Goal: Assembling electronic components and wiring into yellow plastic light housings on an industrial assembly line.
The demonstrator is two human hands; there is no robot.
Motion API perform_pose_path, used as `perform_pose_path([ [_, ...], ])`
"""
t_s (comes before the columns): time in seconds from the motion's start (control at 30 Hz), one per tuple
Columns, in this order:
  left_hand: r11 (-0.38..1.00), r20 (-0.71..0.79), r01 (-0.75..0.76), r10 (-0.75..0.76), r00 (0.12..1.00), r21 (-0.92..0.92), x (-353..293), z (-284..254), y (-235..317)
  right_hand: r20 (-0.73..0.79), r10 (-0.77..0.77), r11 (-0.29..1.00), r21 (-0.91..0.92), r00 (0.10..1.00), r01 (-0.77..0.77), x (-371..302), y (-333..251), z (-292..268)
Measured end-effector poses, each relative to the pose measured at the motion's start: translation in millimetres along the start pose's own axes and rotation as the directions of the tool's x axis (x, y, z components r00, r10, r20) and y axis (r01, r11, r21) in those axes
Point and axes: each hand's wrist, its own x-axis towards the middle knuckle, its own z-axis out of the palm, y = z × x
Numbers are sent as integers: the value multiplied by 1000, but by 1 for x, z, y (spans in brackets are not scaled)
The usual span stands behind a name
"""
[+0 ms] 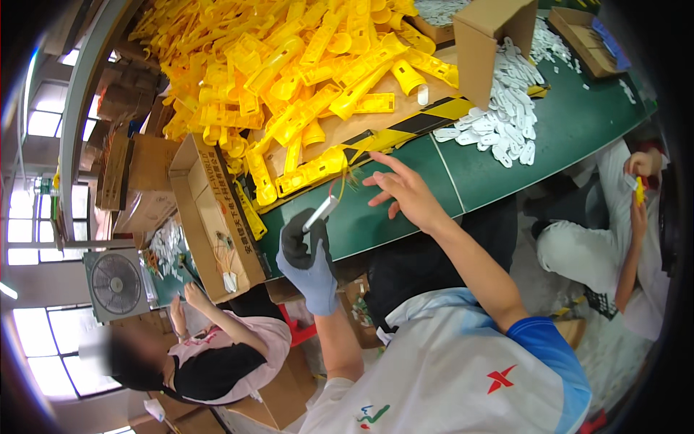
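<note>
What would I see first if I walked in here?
First, the huge heap of bright yellow plastic parts spilling across the table's upper left. Next, a drift of small white plastic pieces beside an open cardboard box on the green tabletop at upper right. In the middle, the left hand, in a grey glove, holds a small silvery tool, while the bare right hand spreads open above the table edge.

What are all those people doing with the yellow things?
A person at a green table holds a small white piece in the gloved left hand. The bare right hand reaches out, fingers spread, toward a big heap of yellow plastic parts. White parts spill from a cardboard box. Two other people sit nearby.
</note>
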Motion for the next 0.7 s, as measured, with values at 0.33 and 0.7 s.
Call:
perform_pose_path([
  [0.33, 998, 14, 55, -55, 998, 24, 4, -5, 2, 210, 13, 988, -156, 978, 21, 3, -7, -19],
  [0.7, 670, 363, -668, 563, 742, 325, -5, -8, 33, -80, -409, 838, -428, 909, 339, 17, -23, -12],
])
